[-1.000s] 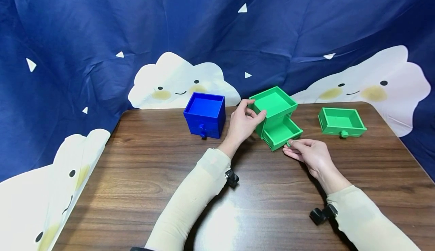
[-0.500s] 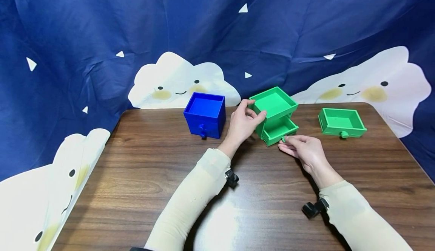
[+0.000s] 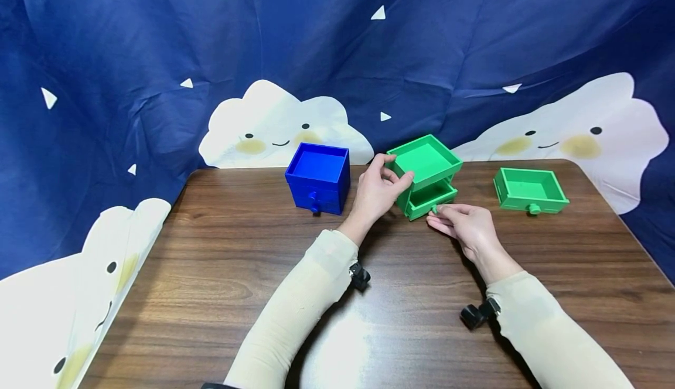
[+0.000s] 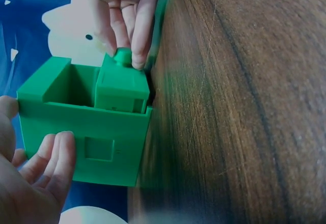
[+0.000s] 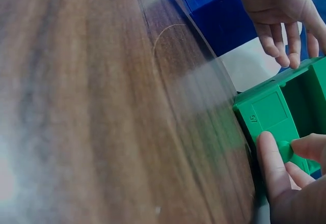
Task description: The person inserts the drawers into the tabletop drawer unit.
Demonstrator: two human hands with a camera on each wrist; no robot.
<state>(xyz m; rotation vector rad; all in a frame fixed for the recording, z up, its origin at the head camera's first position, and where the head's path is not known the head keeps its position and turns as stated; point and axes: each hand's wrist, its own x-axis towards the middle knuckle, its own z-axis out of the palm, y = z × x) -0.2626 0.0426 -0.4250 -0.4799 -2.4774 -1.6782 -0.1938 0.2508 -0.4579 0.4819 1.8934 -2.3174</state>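
Observation:
A small green drawer cabinet (image 3: pixel 424 157) with a tray-like top stands right of centre. Its upper slot (image 4: pixel 83 84) shows as an open hollow. The lower drawer (image 3: pixel 433 199) sticks partly out below. My right hand (image 3: pixel 471 228) pinches that drawer's round knob (image 5: pixel 285 150) between thumb and fingers. On the cabinet's left side, my left hand (image 3: pixel 375 193) holds it, thumb near the front corner and index near the back one. Other left fingertips (image 4: pixel 62 145) rest on the side wall. Another green drawer (image 3: pixel 531 190), knob facing me, lies to the right.
A blue drawer cabinet (image 3: pixel 318 179) stands left of the green one. Both are near the far edge of the wooden table (image 3: pixel 253 260). Behind hangs a dark blue cloth (image 3: pixel 337 43) with white clouds.
The right hand has moved back and left, sliding the lower drawer further into the green cabinet. The left hand and the cabinet have stayed in place.

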